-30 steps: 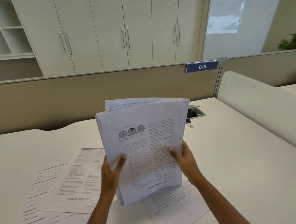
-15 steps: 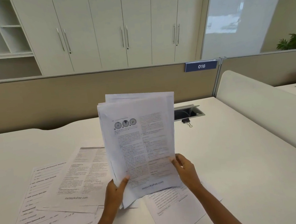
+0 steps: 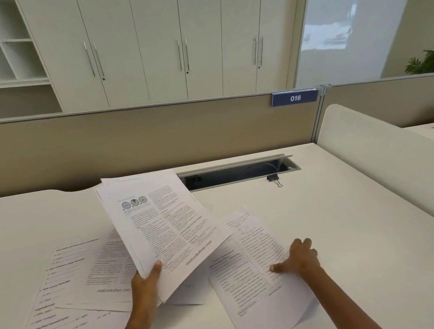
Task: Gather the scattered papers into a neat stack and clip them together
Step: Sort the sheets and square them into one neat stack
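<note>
My left hand [image 3: 145,281] grips the lower left corner of a stack of printed papers [image 3: 163,223], which tilts back over the desk. My right hand [image 3: 298,259] lies flat with spread fingers on a loose printed sheet [image 3: 251,276] on the desk at the right. More loose sheets [image 3: 83,283] lie overlapping on the desk at the left, partly under the held stack. A small black binder clip [image 3: 274,179] rests on the desk far right of the stack, beside the cable slot.
An open cable slot [image 3: 238,172] runs along the back of the white desk [image 3: 351,230]. A beige partition [image 3: 127,141] with a blue "016" sign [image 3: 295,98] stands behind. A white curved divider [image 3: 386,157] borders the right side.
My right hand has let go of the stack and come down onto the loose sheet at the right. The stack, now held by my left hand alone, has dropped and tilted left.
</note>
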